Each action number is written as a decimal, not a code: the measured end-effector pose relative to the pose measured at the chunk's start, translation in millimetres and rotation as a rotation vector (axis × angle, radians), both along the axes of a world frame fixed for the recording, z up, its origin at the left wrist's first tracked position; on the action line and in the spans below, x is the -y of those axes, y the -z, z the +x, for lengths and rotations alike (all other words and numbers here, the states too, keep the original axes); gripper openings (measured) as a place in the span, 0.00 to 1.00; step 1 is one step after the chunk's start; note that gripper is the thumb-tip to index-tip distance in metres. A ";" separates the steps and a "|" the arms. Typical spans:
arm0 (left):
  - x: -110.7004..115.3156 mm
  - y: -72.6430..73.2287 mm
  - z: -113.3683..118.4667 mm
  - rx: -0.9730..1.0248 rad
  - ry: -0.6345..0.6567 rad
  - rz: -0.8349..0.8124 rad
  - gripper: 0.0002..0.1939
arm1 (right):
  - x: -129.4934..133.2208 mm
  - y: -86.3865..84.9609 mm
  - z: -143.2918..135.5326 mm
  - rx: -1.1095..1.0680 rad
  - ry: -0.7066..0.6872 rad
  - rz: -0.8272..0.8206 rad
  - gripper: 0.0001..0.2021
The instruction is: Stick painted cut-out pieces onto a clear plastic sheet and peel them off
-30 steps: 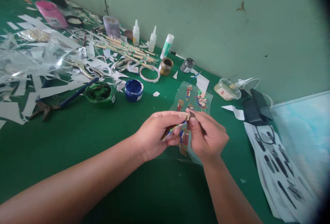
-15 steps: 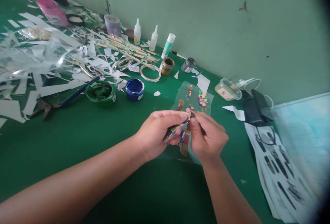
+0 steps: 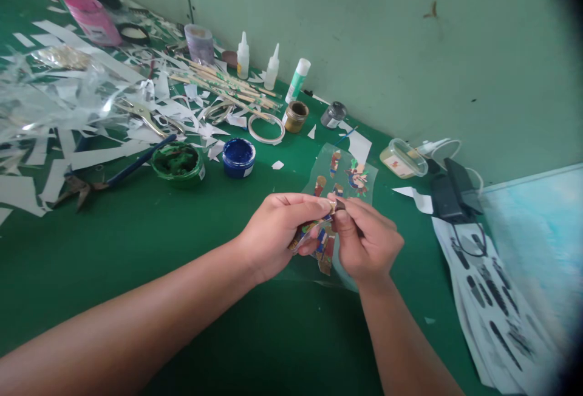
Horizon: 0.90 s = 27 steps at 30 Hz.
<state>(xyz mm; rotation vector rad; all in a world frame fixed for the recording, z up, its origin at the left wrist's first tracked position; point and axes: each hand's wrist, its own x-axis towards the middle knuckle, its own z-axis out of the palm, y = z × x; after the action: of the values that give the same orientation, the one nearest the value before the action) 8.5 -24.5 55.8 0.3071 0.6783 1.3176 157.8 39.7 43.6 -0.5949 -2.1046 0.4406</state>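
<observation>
My left hand (image 3: 289,229) is closed around a flat, colourful cutout (image 3: 311,231) with a clear edge, its upper end pinched between thumb and forefinger. Close against it, my right hand (image 3: 367,235) pinches a small dark brown piece (image 3: 339,205) at the cutout's tip. Whether the two pieces are joined I cannot tell. Beneath both hands lies a clear plastic sheet (image 3: 368,168) carrying several painted figure parts, among them a figure with green leafy shapes (image 3: 357,178). My hands hide part of the sheet.
Open pots of green paint (image 3: 177,164) and blue paint (image 3: 239,158) stand left of my hands. Pliers (image 3: 82,188), paper scraps and wooden sticks (image 3: 228,87) cover the left side. Glue bottles (image 3: 272,68) line the wall. A black device (image 3: 455,189) sits at right on printed sheets (image 3: 492,299).
My hands stay in nearly the same place. The small brown piece at my right fingertips has turned slightly and shows more of its surface.
</observation>
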 end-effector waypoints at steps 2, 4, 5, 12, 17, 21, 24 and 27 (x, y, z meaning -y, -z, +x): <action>-0.1 -0.3 -0.2 -0.017 0.007 0.001 0.08 | -0.5 0.3 0.8 0.000 -0.009 0.007 0.14; -0.2 -0.4 -0.2 -0.034 0.011 0.001 0.09 | -0.8 0.6 1.3 0.004 -0.011 0.012 0.15; -0.2 -0.4 -0.2 -0.040 0.012 0.002 0.09 | -0.9 0.7 1.4 0.010 -0.009 0.013 0.15; 0.0 -0.1 -0.4 -0.043 0.008 0.018 0.09 | -0.5 -1.5 0.9 0.012 -0.009 0.022 0.14; 0.5 0.5 0.2 -0.028 0.002 0.017 0.09 | -1.3 -0.1 1.9 0.023 0.007 0.038 0.13; -1.2 -0.4 -0.4 -0.051 0.016 0.012 0.09 | -3.9 0.5 4.5 0.035 -0.007 0.036 0.14; -2.3 -1.6 -2.8 -0.124 0.029 0.015 0.10 | -6.4 -0.4 7.5 0.051 -0.030 0.045 0.15; -2.7 -2.5 -5.3 -0.166 0.037 0.026 0.10 | -8.1 -1.5 10.0 0.063 -0.051 0.018 0.16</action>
<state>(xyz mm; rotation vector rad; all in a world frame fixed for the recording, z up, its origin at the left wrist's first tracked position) 3.2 -21.8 58.3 0.4517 0.7923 1.2757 167.7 47.9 45.1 -0.5518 -2.1854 0.4366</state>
